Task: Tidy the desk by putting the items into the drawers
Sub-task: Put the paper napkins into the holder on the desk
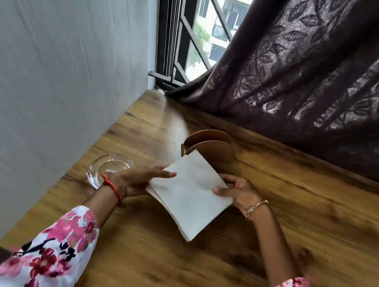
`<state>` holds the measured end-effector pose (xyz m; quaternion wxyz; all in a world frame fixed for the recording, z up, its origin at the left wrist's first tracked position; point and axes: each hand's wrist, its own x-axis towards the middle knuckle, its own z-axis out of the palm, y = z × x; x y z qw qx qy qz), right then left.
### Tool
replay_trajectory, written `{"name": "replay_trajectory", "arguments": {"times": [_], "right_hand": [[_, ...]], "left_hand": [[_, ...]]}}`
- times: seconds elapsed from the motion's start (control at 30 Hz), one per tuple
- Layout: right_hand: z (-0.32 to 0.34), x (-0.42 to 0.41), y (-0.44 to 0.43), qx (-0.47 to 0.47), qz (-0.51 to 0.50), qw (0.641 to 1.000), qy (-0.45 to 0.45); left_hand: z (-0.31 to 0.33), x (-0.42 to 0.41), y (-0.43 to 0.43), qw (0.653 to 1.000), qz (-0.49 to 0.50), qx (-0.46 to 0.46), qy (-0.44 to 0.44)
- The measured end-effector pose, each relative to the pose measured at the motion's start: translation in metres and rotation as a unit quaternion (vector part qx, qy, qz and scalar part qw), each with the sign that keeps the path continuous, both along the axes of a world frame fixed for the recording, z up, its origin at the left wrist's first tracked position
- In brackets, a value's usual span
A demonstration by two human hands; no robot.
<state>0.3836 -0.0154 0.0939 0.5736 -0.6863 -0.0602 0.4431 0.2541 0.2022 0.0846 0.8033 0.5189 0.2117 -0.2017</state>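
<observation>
A stack of white paper napkins (pixel 189 196) is held above the wooden desk (pixel 297 213) between both hands. My left hand (pixel 141 180) grips its left edge, thumb on top and fingers underneath. My right hand (pixel 238 192) pinches the right edge. Just behind the napkins stands a brown wooden napkin holder (pixel 211 144) with two rounded plates; the napkins' far corner overlaps its front. No drawer is in view.
A clear glass ashtray (pixel 108 169) sits on the desk left of my left hand, near the grey wall (pixel 57 69). A dark patterned curtain (pixel 321 78) hangs along the desk's far edge beside a barred window (pixel 203 32).
</observation>
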Motion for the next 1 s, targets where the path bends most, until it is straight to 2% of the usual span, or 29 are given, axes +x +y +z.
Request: {"name": "replay_trajectory", "arguments": {"times": [0.13,0.27,0.4,0.53,0.7,0.77,0.9,1.0], "right_hand": [[-0.01,-0.008,-0.006,-0.035,0.006,0.994,-0.099],[-0.004,-0.009,-0.01,-0.015,0.032,0.987,-0.156],[-0.008,-0.008,-0.009,0.017,0.057,0.991,-0.123],[-0.008,-0.01,-0.008,0.083,0.083,0.993,-0.014],[-0.007,-0.006,-0.018,0.1,0.107,0.989,-0.022],[-0.006,-0.001,-0.023,0.068,0.088,0.993,-0.044],[-0.002,0.006,-0.028,-0.033,0.073,0.987,-0.142],[0.002,0.01,-0.032,-0.051,0.06,0.987,-0.143]], "left_hand": [[-0.005,-0.001,-0.002,1.0,-0.01,0.028,0.006],[-0.001,-0.001,-0.002,0.999,-0.021,0.017,-0.022],[0.01,-0.001,-0.004,0.998,-0.033,-0.004,-0.045],[0.014,-0.002,-0.004,0.995,-0.058,-0.033,-0.07],[0.019,0.003,0.0,0.994,-0.078,-0.029,-0.074],[0.024,0.005,0.001,0.996,-0.07,0.003,-0.055],[0.027,0.009,0.002,0.991,-0.061,0.119,-0.008],[0.027,0.011,-0.002,0.985,-0.046,0.166,0.008]]}}
